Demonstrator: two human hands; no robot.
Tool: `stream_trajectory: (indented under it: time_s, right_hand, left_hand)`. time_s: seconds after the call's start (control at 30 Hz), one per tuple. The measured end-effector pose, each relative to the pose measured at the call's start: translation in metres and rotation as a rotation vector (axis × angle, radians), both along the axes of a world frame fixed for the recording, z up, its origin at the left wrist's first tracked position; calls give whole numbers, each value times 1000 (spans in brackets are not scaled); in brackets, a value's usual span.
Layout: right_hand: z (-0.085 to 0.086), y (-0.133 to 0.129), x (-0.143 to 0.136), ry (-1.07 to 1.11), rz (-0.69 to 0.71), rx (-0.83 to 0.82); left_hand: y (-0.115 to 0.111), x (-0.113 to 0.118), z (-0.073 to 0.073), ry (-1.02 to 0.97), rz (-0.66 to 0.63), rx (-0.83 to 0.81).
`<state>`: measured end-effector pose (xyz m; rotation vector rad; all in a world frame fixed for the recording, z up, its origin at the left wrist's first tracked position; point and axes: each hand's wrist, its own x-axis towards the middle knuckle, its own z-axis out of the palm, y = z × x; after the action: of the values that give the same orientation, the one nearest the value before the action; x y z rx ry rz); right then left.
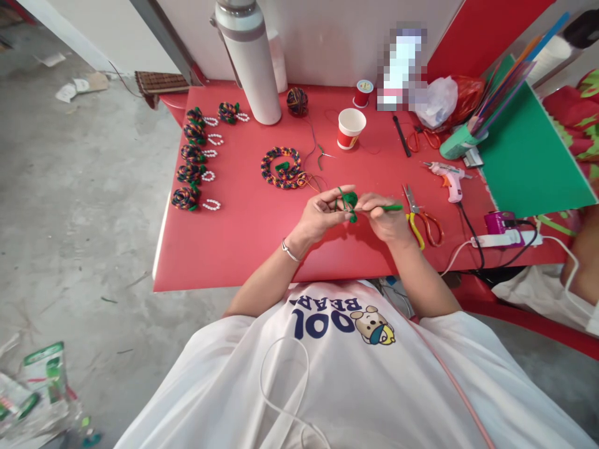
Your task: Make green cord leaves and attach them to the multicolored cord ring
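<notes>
My left hand (322,214) pinches a small piece of green crochet work (350,199), with a green strand looped over its fingers. Closed around a crochet hook with a green handle (392,207), my right hand (384,218) meets the left at the work; the hook's tip is hidden there. Beyond my hands lies a coiled multicoloured crocheted strip (281,168) with a bit of green in its middle. Several multicoloured crocheted flowers (186,198) with white bead loops (211,204) line the table's left side.
On the red table (224,249) stand a white flask (250,68), a paper cup (351,129) and a yarn ball (297,101). Pliers (423,227), a pink glue gun (450,179) and a power strip (505,239) lie at right. Another person's arm (584,262) shows at the right edge.
</notes>
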<state>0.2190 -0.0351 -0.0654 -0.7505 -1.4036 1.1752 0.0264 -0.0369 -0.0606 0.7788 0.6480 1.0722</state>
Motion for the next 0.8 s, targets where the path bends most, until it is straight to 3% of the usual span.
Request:
stream_trajectory:
  time_s: [0.1,0.17,0.47,0.8]
  right_hand:
    - [-9,-14,-19,-119,-289,81]
    - [-11,-20,-25,-186,-398,155]
    - [1,-26,-20,-365,-418,314]
    - [2,-28,-22,-358,-478,275]
  left_hand:
    - [-1,7,-1,49,164,42]
    - [-1,9,-3,64,221,33]
    - [-4,11,-3,95,267,47]
    - [-7,12,1,94,251,61]
